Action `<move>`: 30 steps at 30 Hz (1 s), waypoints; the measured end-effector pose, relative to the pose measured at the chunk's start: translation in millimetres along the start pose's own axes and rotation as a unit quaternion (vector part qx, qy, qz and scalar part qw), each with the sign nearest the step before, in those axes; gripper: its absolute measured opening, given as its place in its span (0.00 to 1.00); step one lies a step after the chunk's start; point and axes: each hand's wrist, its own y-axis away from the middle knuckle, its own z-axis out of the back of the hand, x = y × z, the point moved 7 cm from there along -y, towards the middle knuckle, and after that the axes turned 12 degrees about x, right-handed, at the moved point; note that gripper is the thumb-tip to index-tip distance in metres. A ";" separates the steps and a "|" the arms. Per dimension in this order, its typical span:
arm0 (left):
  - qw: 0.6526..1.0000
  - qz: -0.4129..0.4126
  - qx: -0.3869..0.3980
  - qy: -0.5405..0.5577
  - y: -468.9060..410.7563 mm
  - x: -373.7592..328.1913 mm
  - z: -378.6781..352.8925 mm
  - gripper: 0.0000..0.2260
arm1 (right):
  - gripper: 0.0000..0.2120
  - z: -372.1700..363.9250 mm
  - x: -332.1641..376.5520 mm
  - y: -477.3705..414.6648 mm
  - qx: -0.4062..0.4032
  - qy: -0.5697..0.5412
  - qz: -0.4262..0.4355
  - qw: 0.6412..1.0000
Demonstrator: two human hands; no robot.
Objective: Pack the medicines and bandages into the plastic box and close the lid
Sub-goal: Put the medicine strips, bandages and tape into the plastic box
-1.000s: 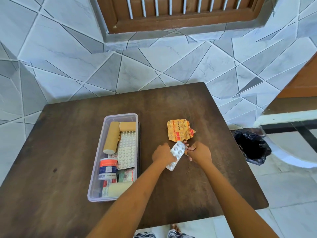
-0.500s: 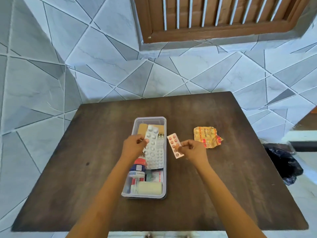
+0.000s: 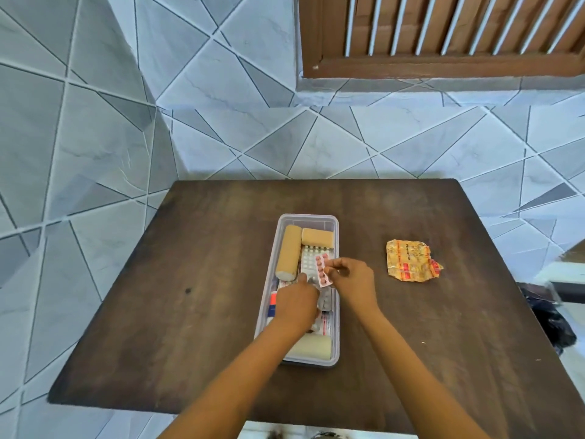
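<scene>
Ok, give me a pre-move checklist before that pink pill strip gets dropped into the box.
1. Right hand grip on pink pill strip: ok, pinched.
2. Strip over plastic box: ok.
3. Left hand out of the drop zone: not ok, it is inside the box.
4. Room above the white blister sheet: ok.
5. Orange foil pack packed: not ok, on the table.
6. Lid within reach: cannot tell, none visible.

The plastic box (image 3: 335,312) is sitting on the table (image 3: 196,280), near its middle. Two bandage rolls (image 3: 288,251) are lying at the box's far end, a third roll (image 3: 311,346) at its near end, with a blister sheet (image 3: 308,259) lying between them. A crumpled foil strip (image 3: 411,261) is lying on the table right of the box, well apart from it.
</scene>
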 end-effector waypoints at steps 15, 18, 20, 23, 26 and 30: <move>0.987 -0.071 0.001 0.147 -8.7 72.6 42.6 0.12 | 0.09 -34.0 22.2 -31.8 0.090 0.260 -0.003 0.961; 0.980 -0.068 -0.035 0.186 -13.7 71.9 47.8 0.11 | 0.17 -29.5 28.4 -20.8 0.102 0.293 0.054 0.949; 0.973 -0.071 -0.066 0.210 -18.9 62.9 56.7 0.10 | 0.17 -12.6 17.8 -15.5 0.066 0.263 0.054 0.961; 0.963 -0.103 -0.091 0.231 -30.5 34.8 68.3 0.10 | 0.17 23.8 -12.9 -8.5 0.010 0.244 0.012 0.970; 0.950 -0.167 -0.081 0.251 -46.5 -15.7 72.0 0.09 | 0.21 70.3 -48.7 4.2 -0.036 0.239 -0.068 0.968; 0.952 -0.177 -0.032 0.247 -76.7 -83.1 61.0 0.09 | 0.24 116.1 -91.9 8.0 -0.071 0.206 -0.146 0.965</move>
